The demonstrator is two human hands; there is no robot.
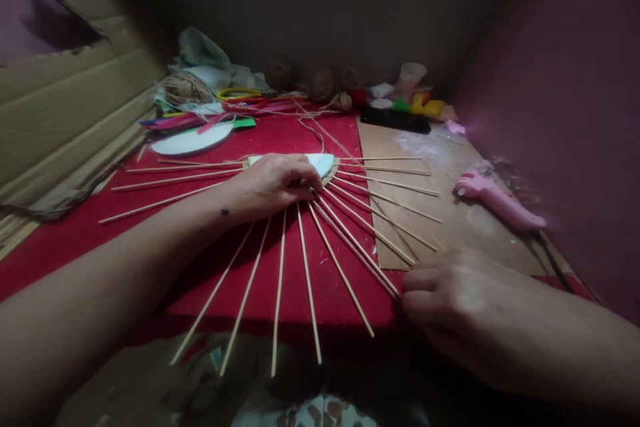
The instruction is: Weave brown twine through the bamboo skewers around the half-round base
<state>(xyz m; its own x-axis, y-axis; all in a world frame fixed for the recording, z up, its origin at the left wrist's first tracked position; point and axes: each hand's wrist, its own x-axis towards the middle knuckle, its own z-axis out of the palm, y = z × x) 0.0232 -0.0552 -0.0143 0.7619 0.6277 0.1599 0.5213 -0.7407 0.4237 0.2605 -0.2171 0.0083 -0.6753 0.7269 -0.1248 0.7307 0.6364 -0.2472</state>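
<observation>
the left hand (273,183) lies flat, fingers spread, pressing the white disc (320,161) at the hub of a fan of wooden sticks (309,280) on the red surface (75,240). the right hand (450,293) seems to pinch one stick's outer end; a pink glue gun (495,200) lies nearby.

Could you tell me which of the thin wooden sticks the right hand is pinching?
The right hand pinches the outer tip of the thin wooden stick running toward the lower right; the others lie free.
</observation>
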